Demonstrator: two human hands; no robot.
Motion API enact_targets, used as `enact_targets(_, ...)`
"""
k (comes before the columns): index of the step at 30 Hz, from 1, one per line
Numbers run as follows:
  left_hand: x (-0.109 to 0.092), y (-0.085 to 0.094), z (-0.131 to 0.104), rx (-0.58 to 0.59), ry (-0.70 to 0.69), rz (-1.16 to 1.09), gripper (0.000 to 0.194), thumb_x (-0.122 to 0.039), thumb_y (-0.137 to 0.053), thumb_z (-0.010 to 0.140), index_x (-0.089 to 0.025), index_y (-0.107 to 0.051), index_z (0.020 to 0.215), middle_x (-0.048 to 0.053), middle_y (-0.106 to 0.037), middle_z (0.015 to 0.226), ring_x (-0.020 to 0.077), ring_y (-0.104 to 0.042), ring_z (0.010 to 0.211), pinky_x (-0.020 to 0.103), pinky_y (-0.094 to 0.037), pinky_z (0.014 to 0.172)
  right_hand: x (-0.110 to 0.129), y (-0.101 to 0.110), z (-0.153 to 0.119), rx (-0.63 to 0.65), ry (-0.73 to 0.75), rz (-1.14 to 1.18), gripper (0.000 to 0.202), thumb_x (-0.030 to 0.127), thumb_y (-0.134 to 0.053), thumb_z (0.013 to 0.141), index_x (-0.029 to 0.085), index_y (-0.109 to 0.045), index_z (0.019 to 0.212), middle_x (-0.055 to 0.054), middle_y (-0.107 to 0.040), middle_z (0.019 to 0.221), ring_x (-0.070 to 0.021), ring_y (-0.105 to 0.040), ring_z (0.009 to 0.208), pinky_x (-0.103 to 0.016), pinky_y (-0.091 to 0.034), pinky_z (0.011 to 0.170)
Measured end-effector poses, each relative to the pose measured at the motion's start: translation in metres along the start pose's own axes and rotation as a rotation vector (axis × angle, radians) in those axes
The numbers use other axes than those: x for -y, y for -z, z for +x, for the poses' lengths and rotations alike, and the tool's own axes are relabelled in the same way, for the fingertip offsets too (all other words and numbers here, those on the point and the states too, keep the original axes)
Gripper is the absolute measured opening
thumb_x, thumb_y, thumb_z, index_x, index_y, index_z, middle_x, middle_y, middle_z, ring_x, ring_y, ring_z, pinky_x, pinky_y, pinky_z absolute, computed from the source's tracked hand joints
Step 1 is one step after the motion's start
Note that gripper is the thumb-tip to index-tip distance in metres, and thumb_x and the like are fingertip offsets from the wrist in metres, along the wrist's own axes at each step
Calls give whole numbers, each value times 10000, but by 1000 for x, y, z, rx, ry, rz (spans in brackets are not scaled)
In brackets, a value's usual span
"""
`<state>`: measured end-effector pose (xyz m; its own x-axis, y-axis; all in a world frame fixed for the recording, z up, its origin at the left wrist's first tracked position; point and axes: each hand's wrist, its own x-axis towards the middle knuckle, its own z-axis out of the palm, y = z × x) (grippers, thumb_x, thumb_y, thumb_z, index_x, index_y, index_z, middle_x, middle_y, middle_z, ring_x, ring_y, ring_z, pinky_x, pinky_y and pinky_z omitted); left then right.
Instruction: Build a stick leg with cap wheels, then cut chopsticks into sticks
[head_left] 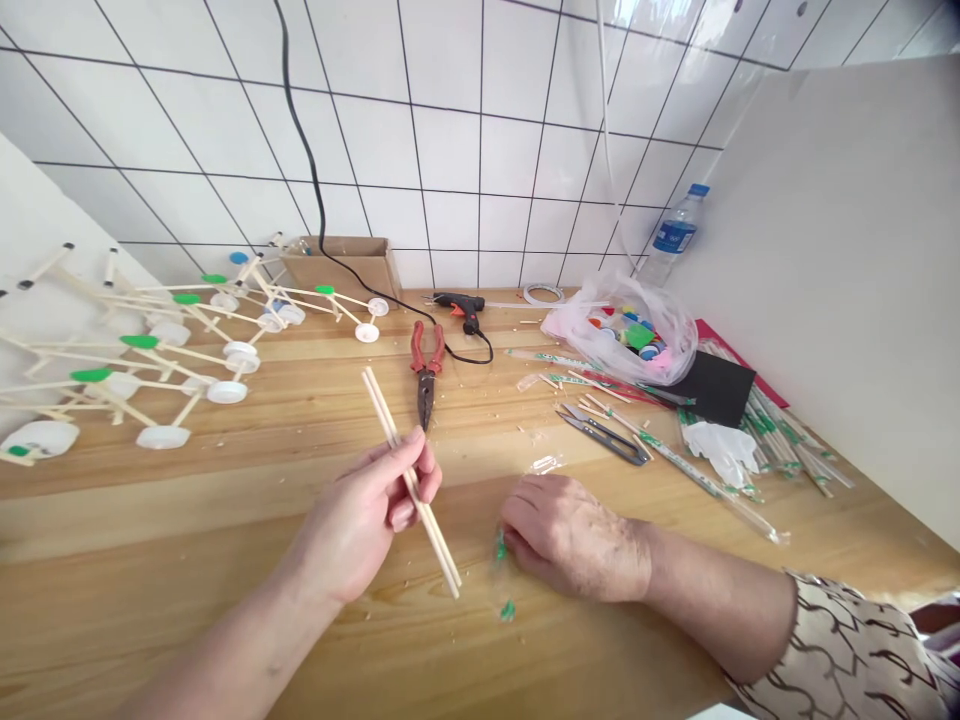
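My left hand point(375, 510) is closed around a pair of thin wooden chopsticks point(386, 415), pinched near their middle and held slanting above the table. To its right, my right hand point(570, 535) rests low on the wood with its fingers curled in. A clear plastic chopstick wrapper point(502, 580) with green print sticks out from under those fingers; the part inside the hand is hidden. Just beyond the chopsticks lie long-nose pliers point(426, 375) with red handles. Grey thread snips point(604, 435) lie past my right hand.
Several stick frames with white cap wheels point(226, 391) crowd the left side. A black glue gun point(461, 305) with its cord, a cardboard box point(345, 265), a bag of coloured caps point(675, 335) and a water bottle point(675, 235) line the back. Wrapped chopsticks point(787, 440) lie at right.
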<state>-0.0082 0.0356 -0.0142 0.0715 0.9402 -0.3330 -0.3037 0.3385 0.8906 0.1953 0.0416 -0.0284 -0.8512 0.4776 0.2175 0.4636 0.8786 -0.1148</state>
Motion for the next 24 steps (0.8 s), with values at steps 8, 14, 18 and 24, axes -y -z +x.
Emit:
enact_targets(8,-5,4,4,-63,-68,28,240,-360,-625,716,-151,-549,626,-29,-515,472,35,-299,393,130,-230,358,-62,47,-9,-197,-867,-326,142,177,-439,782,181,-523,667,-50,-595,637,-163,-543,586,-238,-320,507)
enact_targets(14,-12,8,9,-186,-137,158,294,-418,-611,687,-152,-541,582,-38,-460,405,48,-308,386,142,-194,341,-114,46,-35,-100,-1204,-330,269,377,-450,833,148,-591,831,-97,-643,720,-234,-613,696,-297,-396,593)
enact_targets(18,-15,11,13,-285,-162,214,314,-451,-605,663,-156,-541,579,-49,-430,375,50,-286,374,149,-184,339,-100,29,-30,-214,-955,-141,318,392,-426,863,159,-598,995,-96,-671,858,-223,-624,802,-315,-453,695)
enact_targets(24,-19,16,18,-372,-207,233,335,-477,-604,627,-154,-542,561,-56,-398,346,54,-282,362,160,-168,342,-16,22,-11,-83,-279,204,474,379,-403,898,176,-411,1327,-126,-485,1330,-243,-436,1231,-415,-357,1004)
